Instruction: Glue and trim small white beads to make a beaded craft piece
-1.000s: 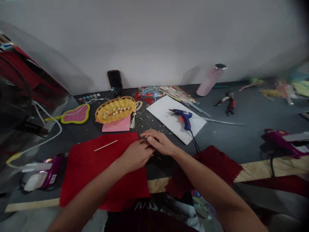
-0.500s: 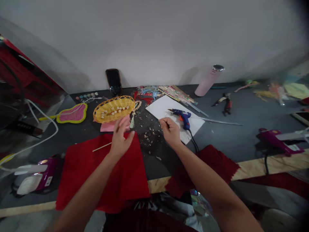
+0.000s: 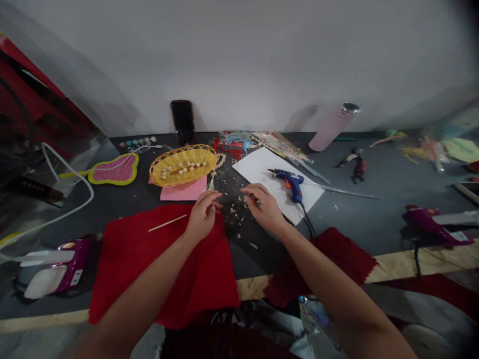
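- Head view: the loose pale bits (image 3: 235, 212) lie on the dark table (image 3: 245, 264) in the gap between the two hands, a little nearer the person than the fingertips.
- Their scatter looks longest from near to far, running across the line that joins the hands; the right hand's fingers look nearer to it.
- Left hand (image 3: 201, 217): fingers loosely bent and partly spread, pointing inward over the far right corner of the red cloth (image 3: 160, 274); nothing shows in it.
- Right hand (image 3: 265, 207): fingers curled inward, beside the near left edge of the white board (image 3: 252, 162); I cannot tell whether something tiny is pinched there.
- The hands face each other, apart.
- Left of the left hand, a thin pale stick (image 3: 167, 223) lies slantwise on the cloth, its right end nearest that hand.
- Beyond the right hand and to its right, the blue glue gun (image 3: 295, 187) rests on the board, nozzle leftward.
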Tool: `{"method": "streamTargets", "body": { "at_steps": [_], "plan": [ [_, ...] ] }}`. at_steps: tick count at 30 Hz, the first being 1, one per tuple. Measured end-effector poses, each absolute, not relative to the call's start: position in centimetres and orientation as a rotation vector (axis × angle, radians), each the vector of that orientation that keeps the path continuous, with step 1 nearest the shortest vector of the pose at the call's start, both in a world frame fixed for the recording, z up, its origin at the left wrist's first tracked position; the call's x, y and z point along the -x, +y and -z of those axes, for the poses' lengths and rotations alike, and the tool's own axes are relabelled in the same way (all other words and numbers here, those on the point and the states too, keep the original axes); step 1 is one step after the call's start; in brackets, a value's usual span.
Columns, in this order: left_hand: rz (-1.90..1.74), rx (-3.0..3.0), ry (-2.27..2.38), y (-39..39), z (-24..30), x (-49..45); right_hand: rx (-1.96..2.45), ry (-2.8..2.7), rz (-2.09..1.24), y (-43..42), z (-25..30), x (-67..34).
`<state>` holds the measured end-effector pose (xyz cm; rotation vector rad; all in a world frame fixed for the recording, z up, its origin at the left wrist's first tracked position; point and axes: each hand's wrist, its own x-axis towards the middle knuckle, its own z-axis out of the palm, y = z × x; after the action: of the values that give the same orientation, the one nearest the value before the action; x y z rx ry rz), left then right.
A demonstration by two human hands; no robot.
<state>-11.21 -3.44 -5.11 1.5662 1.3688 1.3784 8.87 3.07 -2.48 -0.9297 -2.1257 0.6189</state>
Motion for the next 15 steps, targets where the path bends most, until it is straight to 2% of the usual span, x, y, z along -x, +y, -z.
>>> {"method": "streamTargets", "body": {
  "at_steps": [7,15],
  "plan": [
    [-1.555,-1.31,1.389,-3.1,5.7,11.6,0.908,-2.521,-0.52,5.0,-0.2,-7.4],
    [-1.511,-1.29,1.343,-3.2,5.9,11.7,1.027,-2.695,-0.389,6.5,2.4,-3.6]
  ]
}}
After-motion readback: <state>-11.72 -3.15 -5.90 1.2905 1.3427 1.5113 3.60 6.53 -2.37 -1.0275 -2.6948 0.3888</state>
